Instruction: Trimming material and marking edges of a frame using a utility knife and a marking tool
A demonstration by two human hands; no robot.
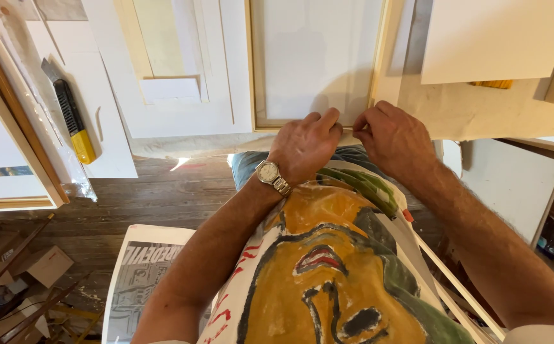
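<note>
Both hands are working the near edge of the stretched canvas (315,60), which is lying face-down on the work table (474,108), wooden stretcher frame showing round it. Left hand (304,148) is pinching at the bottom rail w/ thumb and forefinger closed on the canvas edge, wristwatch (272,176) showing on the wrist. Right hand (395,141) is sitting just beside it, fingers curled in and pinching the same edge near the frame's lower right corner. The two hands are almost touching; can't tell exactly what's caught between the fingertips, prob. the fabric fold.

Left of the canvas, white mat boards (175,95) are lying overlapped on the table. Further left, a black-and-yellow utility knife (73,121) is resting on a white sheet, well apart from both hands. Another framed panel (3,165) is leaning in at the far left edge.

Below the forearms, a painted picture (334,274) of a face in orange, green & black is spreading out close to the camera. A newspaper sheet (143,274) is lying beside it above the wood floor (130,197).
</note>
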